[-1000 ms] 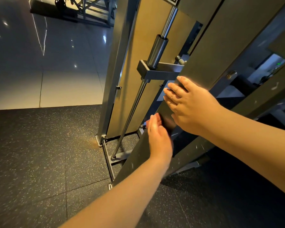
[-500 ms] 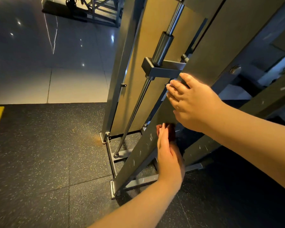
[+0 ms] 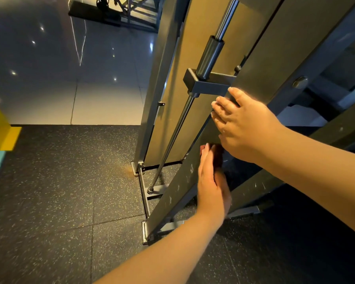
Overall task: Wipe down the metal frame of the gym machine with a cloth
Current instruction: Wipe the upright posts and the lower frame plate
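A slanted grey metal frame post [image 3: 177, 193] of the gym machine runs from the floor up to the right. My left hand [image 3: 211, 185] lies flat along the post's right side, its straight fingers pressing a dark reddish cloth [image 3: 218, 155] against the metal. Most of the cloth is hidden behind the hand. Just above, my right hand [image 3: 244, 128] grips the same post, with its fingers curled over the left edge and the thumb on the face.
A chrome guide rod [image 3: 172, 140] with a dark sleeve [image 3: 210, 55] and a bracket [image 3: 208, 86] stands left of the post, in front of a tall upright [image 3: 158, 89]. Base bars [image 3: 146, 193] lie on black rubber flooring. Yellow and teal blocks [image 3: 0, 130] sit far left.
My left hand has slid lower along the post's right side with the cloth and turned edge-on. My right hand has kept its grip on the post.
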A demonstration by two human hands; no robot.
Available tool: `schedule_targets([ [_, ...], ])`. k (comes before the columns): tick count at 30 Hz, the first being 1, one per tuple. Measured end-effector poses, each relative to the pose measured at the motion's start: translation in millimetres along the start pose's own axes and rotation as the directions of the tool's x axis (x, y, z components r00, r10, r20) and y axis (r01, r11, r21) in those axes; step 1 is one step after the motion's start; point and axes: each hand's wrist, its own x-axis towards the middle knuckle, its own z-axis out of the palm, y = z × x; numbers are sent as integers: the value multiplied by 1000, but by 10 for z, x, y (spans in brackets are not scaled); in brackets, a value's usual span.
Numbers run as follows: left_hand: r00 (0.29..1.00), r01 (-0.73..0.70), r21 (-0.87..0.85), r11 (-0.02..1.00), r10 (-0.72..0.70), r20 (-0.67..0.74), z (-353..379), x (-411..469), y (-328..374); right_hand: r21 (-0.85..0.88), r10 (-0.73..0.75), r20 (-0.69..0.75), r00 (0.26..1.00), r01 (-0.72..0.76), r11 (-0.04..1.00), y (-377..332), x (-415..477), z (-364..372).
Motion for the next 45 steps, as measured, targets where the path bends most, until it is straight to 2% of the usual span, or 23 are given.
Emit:
schedule_targets([
  [2,996,84,8,996,-84,-10,-146,92,-194,20,-5,-1,1000,5,1000,4,1,-9],
  [3,982,185,38,982,-184,-40,-239,167,-315,30,-5,8,1000,5,1000,3,-12,-28],
  [6,865,500,58,864,-494,-90,-450,378,-529,21,9,25,1000,-10,1000,-56,10,-15],
  [8,807,585,-25,811,-585,-76,-455,496,-494,-5,16,27,1000,-16,1000,-77,52,-2],
  [9,805,587,-48,808,-589,-67,-417,543,-424,33,25,33,999,-26,999,-68,57,-14],
  [11,879,476,-46,878,-477,-14,-314,638,-224,84,2,45,999,-6,996,-53,56,-32],
  [13,956,291,-62,955,-286,70,-221,724,-33,84,-37,39,999,34,996,-37,43,-66],
  [17,987,85,-21,996,-81,137,-221,688,17,119,-52,41,998,47,992,-19,22,-116],
  [18,990,74,-5,997,-73,117,-247,643,-89,120,-47,43,998,42,992,-23,31,-112],
  [20,977,211,7,978,-211,33,-305,601,-311,133,-28,54,998,20,991,-46,55,-94],
  [22,898,438,-30,898,-439,-28,-328,660,-393,176,6,69,998,-18,984,-58,69,-81],
  [24,855,515,-80,854,-518,-20,-291,746,-308,143,-14,79,997,3,990,-34,80,-88],
  [26,910,413,-140,900,-413,29,-186,813,-141,180,-44,105,994,25,983,21,80,-144],
  [28,967,248,-213,945,-229,108,-102,812,-26,207,-48,118,992,23,978,35,81,-201],
  [31,988,63,-102,993,-48,144,-139,722,-56,169,-46,116,992,26,985,-81,93,-193],
  [33,986,98,-81,992,-86,140,-242,638,-187,141,-37,120,992,20,990,-152,114,-162],
  [35,967,247,-51,968,-243,77,-344,610,-307,130,-26,120,992,10,991,-179,127,-160],
  [37,909,417,-61,907,-417,12,-366,655,-306,122,-28,119,992,13,992,-189,128,-170],
  [39,875,483,-63,873,-484,-7,-333,724,-202,130,-30,112,993,15,991,-192,125,-160],
  [41,916,401,-81,912,-402,11,-250,764,-3,149,-42,104,994,26,988,-182,109,-154],
  [43,983,173,-32,984,-171,64,-169,762,82,176,-51,88,995,35,984,-156,95,-170],
  [44,994,81,-10,997,-81,72,-156,755,88,191,-52,82,995,36,981,-137,90,-182],
  [45,994,64,-61,996,-58,92,-160,759,49,207,-56,79,995,38,978,-120,82,-197],
])
